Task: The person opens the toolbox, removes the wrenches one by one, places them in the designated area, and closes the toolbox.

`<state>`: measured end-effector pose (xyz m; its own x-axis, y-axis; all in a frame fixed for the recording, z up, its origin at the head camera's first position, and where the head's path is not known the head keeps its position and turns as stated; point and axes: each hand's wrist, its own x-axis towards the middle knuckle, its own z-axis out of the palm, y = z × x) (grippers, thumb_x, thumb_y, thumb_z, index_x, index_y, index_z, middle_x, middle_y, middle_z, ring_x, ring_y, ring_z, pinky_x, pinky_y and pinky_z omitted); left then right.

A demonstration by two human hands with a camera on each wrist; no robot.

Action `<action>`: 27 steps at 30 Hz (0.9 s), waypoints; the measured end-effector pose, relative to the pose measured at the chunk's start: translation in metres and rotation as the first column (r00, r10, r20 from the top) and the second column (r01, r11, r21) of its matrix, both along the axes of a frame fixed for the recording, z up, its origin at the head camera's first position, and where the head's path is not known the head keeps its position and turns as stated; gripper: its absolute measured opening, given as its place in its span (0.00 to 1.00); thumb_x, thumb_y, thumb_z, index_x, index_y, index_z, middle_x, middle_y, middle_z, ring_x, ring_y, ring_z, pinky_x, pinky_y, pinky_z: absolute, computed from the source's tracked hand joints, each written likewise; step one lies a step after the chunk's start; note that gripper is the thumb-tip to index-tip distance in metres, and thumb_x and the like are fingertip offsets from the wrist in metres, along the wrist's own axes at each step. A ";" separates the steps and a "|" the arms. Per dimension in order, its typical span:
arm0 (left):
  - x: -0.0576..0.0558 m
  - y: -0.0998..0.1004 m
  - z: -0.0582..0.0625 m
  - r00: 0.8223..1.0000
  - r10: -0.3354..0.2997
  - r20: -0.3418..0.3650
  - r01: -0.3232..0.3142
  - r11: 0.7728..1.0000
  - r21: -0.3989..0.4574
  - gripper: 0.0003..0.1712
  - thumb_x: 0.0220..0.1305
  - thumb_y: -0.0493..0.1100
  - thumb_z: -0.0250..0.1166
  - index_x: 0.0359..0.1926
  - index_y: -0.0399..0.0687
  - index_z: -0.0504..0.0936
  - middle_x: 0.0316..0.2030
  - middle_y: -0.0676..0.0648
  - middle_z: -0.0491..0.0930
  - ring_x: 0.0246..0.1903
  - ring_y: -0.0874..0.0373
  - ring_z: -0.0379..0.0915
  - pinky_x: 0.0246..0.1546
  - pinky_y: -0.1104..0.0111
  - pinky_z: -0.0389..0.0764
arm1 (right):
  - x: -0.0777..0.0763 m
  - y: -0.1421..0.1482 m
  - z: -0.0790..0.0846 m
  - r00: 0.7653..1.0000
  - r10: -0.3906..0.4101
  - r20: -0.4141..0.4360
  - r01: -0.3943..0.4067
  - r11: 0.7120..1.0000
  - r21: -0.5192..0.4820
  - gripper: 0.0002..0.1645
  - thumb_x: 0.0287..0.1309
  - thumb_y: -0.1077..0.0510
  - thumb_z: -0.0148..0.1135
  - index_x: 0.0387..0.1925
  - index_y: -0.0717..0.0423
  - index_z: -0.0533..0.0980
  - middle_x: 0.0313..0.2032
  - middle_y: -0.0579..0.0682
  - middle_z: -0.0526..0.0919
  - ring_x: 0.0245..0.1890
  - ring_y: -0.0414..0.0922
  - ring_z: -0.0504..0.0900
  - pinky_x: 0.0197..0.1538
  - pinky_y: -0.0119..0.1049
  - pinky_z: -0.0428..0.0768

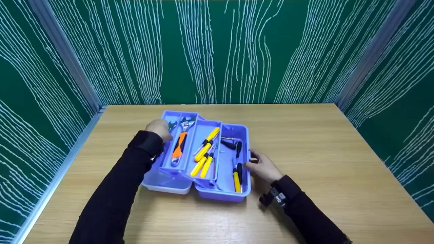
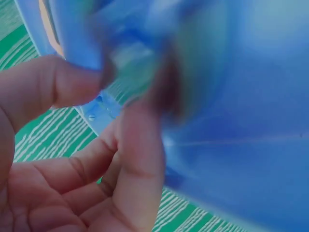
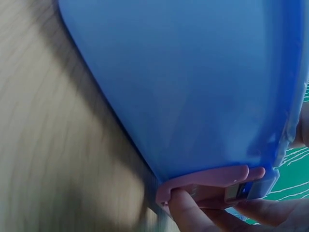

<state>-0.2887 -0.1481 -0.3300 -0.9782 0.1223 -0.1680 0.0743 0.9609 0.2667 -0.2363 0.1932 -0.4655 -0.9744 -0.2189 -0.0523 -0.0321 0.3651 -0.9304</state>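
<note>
A purple cantilever toolbox (image 1: 249, 135) stands spread wide on the table. My left hand (image 1: 159, 129) is over its upper left tray, fingers curled at a metal wrench (image 1: 172, 126) whose head shows past them. In the left wrist view that wrench is blurred between thumb and fingertips (image 2: 140, 116). Beside it lies an adjustable wrench (image 1: 179, 145) with an orange handle. My right hand (image 1: 266, 167) grips the toolbox's right side; in the right wrist view a fingertip hooks into the pinkish latch (image 3: 212, 176), with part of the hand at the rim.
Several yellow-handled screwdrivers (image 1: 206, 154) lie in the middle tray. Black-handled screwdrivers (image 1: 239, 169) and another yellow-handled one (image 1: 236, 181) are in the lower right compartment. The wooden table (image 1: 322, 162) ends at green walls with white lines (image 1: 217, 51) on its back and sides.
</note>
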 end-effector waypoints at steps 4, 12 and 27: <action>0.000 0.000 0.001 0.999 0.038 -0.014 -0.037 0.997 0.073 0.16 0.58 0.40 0.65 0.22 0.44 0.67 0.23 0.50 0.62 0.28 0.54 0.64 0.32 0.66 0.68 | -0.001 0.000 0.000 1.000 -0.014 0.007 0.014 1.000 0.020 0.39 0.58 0.62 0.60 0.69 0.71 0.60 0.62 0.69 0.72 0.57 0.58 0.78 0.56 0.43 0.81; 0.003 -0.003 0.005 0.998 0.061 0.009 -0.061 0.991 0.117 0.14 0.63 0.40 0.61 0.42 0.30 0.75 0.31 0.45 0.65 0.34 0.50 0.65 0.38 0.64 0.69 | -0.001 0.000 0.001 1.000 -0.012 0.015 0.012 1.000 0.024 0.39 0.58 0.61 0.59 0.68 0.71 0.60 0.62 0.70 0.71 0.58 0.59 0.77 0.58 0.45 0.80; 0.016 -0.021 0.018 0.995 0.052 -0.090 -0.033 0.980 0.196 0.13 0.70 0.37 0.47 0.27 0.38 0.70 0.28 0.42 0.70 0.31 0.48 0.69 0.36 0.60 0.73 | 0.001 0.009 0.012 0.986 0.038 0.163 0.005 0.967 -0.255 0.40 0.62 0.64 0.58 0.70 0.74 0.54 0.66 0.74 0.63 0.45 0.42 0.83 0.51 0.36 0.83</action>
